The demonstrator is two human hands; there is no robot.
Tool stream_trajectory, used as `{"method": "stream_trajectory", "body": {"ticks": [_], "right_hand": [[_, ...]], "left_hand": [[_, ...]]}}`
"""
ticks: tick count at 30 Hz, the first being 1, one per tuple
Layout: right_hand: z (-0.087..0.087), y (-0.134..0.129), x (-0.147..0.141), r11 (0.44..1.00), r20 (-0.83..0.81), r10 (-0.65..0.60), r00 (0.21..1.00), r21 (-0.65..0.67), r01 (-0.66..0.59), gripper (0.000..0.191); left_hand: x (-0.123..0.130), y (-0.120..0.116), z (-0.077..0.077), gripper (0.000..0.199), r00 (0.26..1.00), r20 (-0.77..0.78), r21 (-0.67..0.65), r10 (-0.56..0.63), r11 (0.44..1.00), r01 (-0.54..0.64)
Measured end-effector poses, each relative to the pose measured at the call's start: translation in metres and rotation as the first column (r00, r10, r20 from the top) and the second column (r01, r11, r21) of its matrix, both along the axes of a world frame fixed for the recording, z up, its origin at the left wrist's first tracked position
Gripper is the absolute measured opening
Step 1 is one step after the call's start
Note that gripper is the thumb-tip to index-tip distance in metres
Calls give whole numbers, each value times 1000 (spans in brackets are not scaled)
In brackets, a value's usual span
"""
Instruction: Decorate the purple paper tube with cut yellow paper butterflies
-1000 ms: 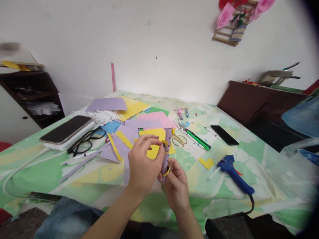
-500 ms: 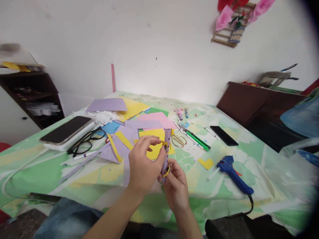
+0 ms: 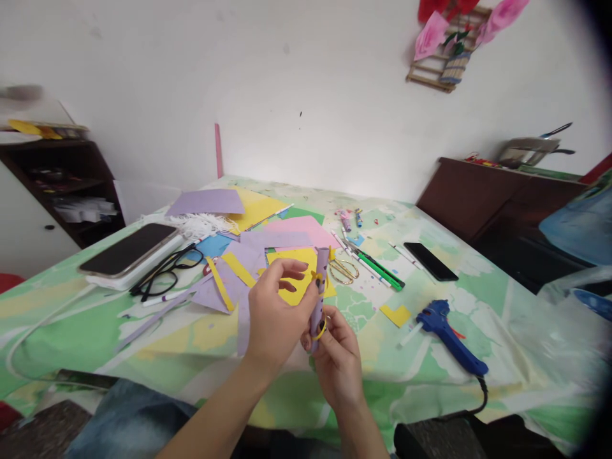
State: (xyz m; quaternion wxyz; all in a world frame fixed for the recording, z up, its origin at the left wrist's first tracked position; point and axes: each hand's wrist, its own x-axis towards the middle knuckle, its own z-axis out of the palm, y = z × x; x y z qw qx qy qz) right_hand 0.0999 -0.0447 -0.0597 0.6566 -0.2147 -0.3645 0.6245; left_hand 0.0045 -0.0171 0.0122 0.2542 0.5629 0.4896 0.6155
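Upright in front of me stands a rolled purple paper tube with dark spots and yellow paper bands around it. My right hand is closed around its lower end, by the lower yellow band. My left hand has its thumb pressed on the tube near the upper yellow piece, while its index and middle fingers are bent and lifted off to the left. Any left fingers behind the tube are hidden. Beyond the tube lie a yellow paper sheet and gold-handled scissors.
A blue glue gun and a yellow paper scrap lie to the right, with a phone behind. Markers and a green cutter sit further back. On the left are eyeglasses, another phone and purple paper.
The left index and middle fingers have lifted slightly away from the tube and spread apart. The left thumb, the right hand and the tube stay nearly where they were.
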Motion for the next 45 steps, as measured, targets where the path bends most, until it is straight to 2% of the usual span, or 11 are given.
{"method": "stream_trajectory", "body": {"ticks": [12, 21, 29, 33, 41, 45], "right_hand": [[-1, -1, 0, 1000, -2, 9, 1000, -14, -9, 16], [1, 1, 0, 1000, 20, -9, 1000, -26, 9, 18], [0, 1, 0, 1000, 22, -15, 1000, -23, 16, 18], [1, 1, -1, 1000, 28, -25, 999, -5, 25, 17], [0, 1, -2, 998, 64, -56, 996, 6, 55, 18], [-1, 2, -2, 996, 93, -83, 992, 21, 82, 16]], "left_hand": [[-2, 5, -1, 11, 989, 98, -77, -109, 990, 117], [-2, 6, 0, 8, 981, 135, -50, -136, 988, 144], [-2, 12, 3, 8, 947, 241, -136, -213, 958, 251], [-5, 14, 3, 8, 934, 260, -127, -245, 950, 284], [-8, 13, 2, 8, 930, 261, -81, -258, 954, 288], [-8, 13, 2, 5, 959, 184, -46, -214, 973, 226]]}}
